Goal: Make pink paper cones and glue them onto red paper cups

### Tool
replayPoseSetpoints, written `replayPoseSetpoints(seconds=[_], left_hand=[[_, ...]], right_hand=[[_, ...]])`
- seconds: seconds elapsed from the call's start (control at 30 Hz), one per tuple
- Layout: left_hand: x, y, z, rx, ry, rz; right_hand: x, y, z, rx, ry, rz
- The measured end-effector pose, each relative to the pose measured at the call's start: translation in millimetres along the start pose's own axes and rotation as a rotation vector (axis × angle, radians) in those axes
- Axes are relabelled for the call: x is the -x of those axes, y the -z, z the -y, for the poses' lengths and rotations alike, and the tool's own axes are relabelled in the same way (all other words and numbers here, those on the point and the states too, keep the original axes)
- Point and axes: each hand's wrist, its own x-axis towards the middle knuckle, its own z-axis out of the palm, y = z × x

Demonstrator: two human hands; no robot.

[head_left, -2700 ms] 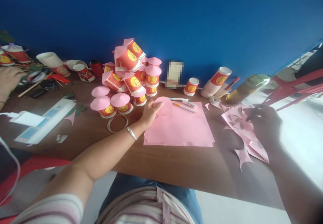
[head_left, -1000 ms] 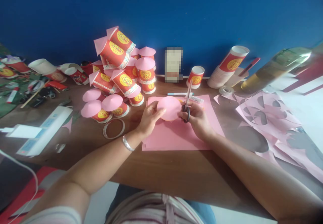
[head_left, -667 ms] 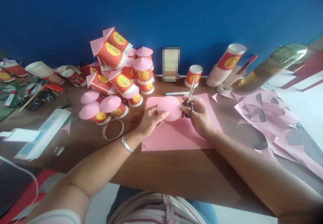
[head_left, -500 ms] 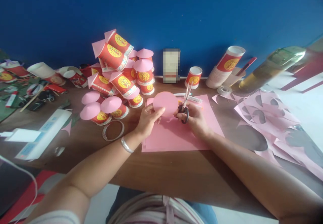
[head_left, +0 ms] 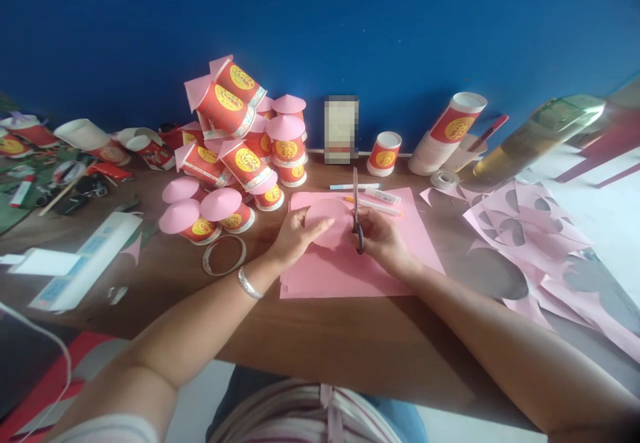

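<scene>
A round pink paper disc (head_left: 327, 223) is pinched at its left edge by my left hand (head_left: 294, 235), thumb on top. My right hand (head_left: 380, 235) grips black-handled scissors (head_left: 356, 203), whose blades point up toward the wall just right of the disc. Both hands are over pink sheets (head_left: 350, 273) lying on the brown table (head_left: 290, 336). Behind the hands, a blue-white pen (head_left: 354, 186), an orange pen (head_left: 393, 210) and a white tube (head_left: 383, 196) lie at the top of the sheets.
Red paper cups with pink cone tops (head_left: 245, 156) are piled at the left back. One red cup (head_left: 385, 153) stands near the wall, with a cup stack (head_left: 450, 130) to its right. Pink offcuts (head_left: 525, 230) lie right; a power strip (head_left: 87, 263) and tape ring (head_left: 224, 255) lie left.
The disc has come down a little and tilted flatter. The scissors have turned more upright, their blades now close together in view, and the pens show more.
</scene>
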Motion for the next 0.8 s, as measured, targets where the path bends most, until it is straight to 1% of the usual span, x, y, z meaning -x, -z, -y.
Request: replayPoseSetpoints(seconds=[0.07,0.17,0.27,0.4,0.53,0.8], left_hand=[[-1.4,0.1,-0.1,0.021,-0.001,-0.044],[-3.8,-0.8,-0.4,0.146,-0.019,-0.133],[-5.9,-0.7,-0.7,0.234,-0.03,-0.216],[-7.2,0.1,-0.6,0.216,-0.075,-0.292],[-7.3,-0.2,-0.3,0.192,-0.1,-0.316],[-5.7,1.8,0.4,0.123,-0.085,-0.293]], right_hand=[[0.6,-0.5,0.2,0.007,-0.002,-0.039],[1.6,-0.3,1.5,0.049,-0.032,-0.094],[3.6,-1.0,0.4,0.13,-0.057,-0.06],[8.7,-5.3,-2.8,0.224,-0.032,0.028],[12.9,-8.9,-1.9,0.271,-0.008,0.068],[12.8,-7.6,-3.1,0.322,-0.007,0.065]])
